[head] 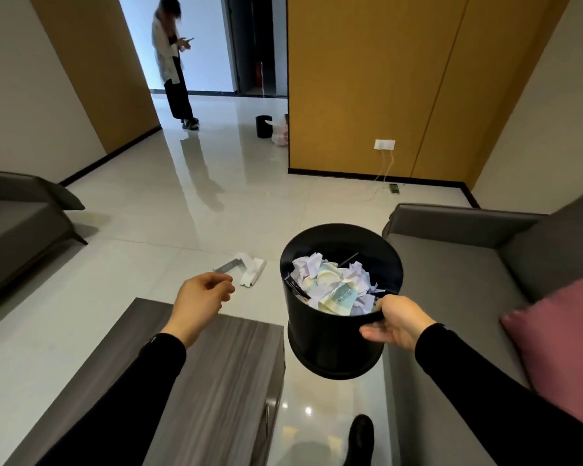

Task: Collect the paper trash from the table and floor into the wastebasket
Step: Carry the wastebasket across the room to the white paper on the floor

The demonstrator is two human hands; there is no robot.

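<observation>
In the right hand (396, 322), gripped by its rim: wastebasket (337, 334), paper-filled. Left hand (201, 297) loosely curled, empty; paper scrap (251, 272) just beyond it.

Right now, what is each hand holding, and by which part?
The right hand grips the round black plastic wastebasket by its near rim. The left hand holds nothing.

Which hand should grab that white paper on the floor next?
Probably the left hand. It is empty, half-curled, and reaches toward the white paper lying on the floor. The right hand is busy gripping the rim of the black wastebasket, holding it up off the floor.
</observation>
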